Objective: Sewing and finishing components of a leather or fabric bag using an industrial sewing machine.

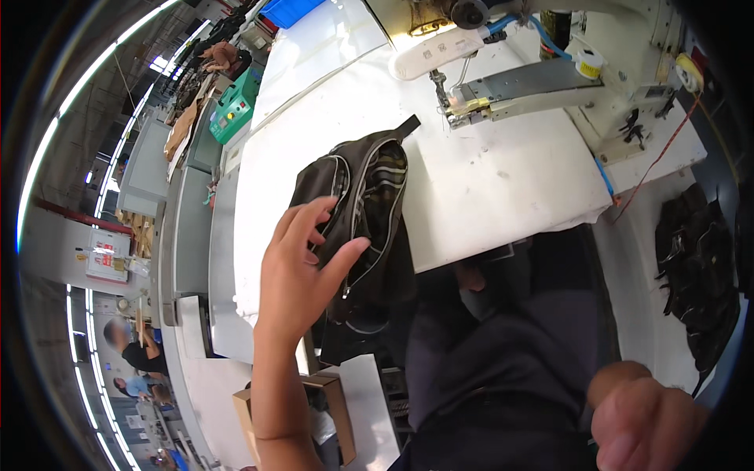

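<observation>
- Down by the lap, the person's right hand (640, 416) is blurred, fingers curled; I can't tell whether it grips anything.
- The left hand (297, 275) is open over the bag, thumb and fingers spread.
- That dark bag (375, 208), unzipped, lies at the white bench's (503, 177) front edge.
- Beyond it stands a sewing machine (510, 86).
- Farther left: a green box (235, 107).

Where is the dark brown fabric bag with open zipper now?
In the head view, the bag lies left of centre on the white table, partly covered by the left hand, lower-left of the cream sewing machine.
</observation>
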### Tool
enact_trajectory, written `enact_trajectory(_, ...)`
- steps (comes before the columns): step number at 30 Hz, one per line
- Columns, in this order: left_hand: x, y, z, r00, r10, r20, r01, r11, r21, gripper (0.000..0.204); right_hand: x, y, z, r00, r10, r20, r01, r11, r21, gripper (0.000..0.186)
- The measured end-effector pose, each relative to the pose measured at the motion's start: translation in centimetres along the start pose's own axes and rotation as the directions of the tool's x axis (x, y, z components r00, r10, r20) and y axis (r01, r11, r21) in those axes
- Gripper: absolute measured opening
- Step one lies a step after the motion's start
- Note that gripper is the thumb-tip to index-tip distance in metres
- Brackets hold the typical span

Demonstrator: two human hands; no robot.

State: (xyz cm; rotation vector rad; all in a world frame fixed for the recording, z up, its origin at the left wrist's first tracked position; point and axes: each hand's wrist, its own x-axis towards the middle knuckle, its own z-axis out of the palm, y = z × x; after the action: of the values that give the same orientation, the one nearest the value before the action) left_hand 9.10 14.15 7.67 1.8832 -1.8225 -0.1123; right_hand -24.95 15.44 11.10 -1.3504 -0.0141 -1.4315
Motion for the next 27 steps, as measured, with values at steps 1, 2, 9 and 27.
enact_trajectory(1, 1.3, -0.4, 0.8, 0.998, -0.056, 0.008, 0.056, 0.998, -0.011, 0.036, -0.4, 0.1, 0.1, 0.999, -0.036, 0.011, 0.036, 0.999, -0.002, 0.033)
enact_trajectory(2, 2.2, -0.9, 1.7, 0.993, -0.092, 0.067, 0.09, 0.996, 0.027, 0.038, -0.7, 0.3, 0.0, 0.998, -0.061, 0.014, 0.061, 0.998, -0.002, 0.033)
enact_trajectory(9, 3.2, -5.0, 2.7, 0.926, -0.291, 0.239, 0.361, 0.865, -0.347, 0.031, -1.9, 0.5, -0.4, 0.987, -0.153, 0.04, 0.153, 0.988, 0.001, 0.036)
enact_trajectory(27, 2.5, -6.5, 1.4, 0.807, -0.393, 0.44, 0.567, 0.722, -0.395, 0.04, -3.5, 3.4, -1.6, 0.984, -0.153, 0.091, 0.155, 0.988, -0.013, 0.046)
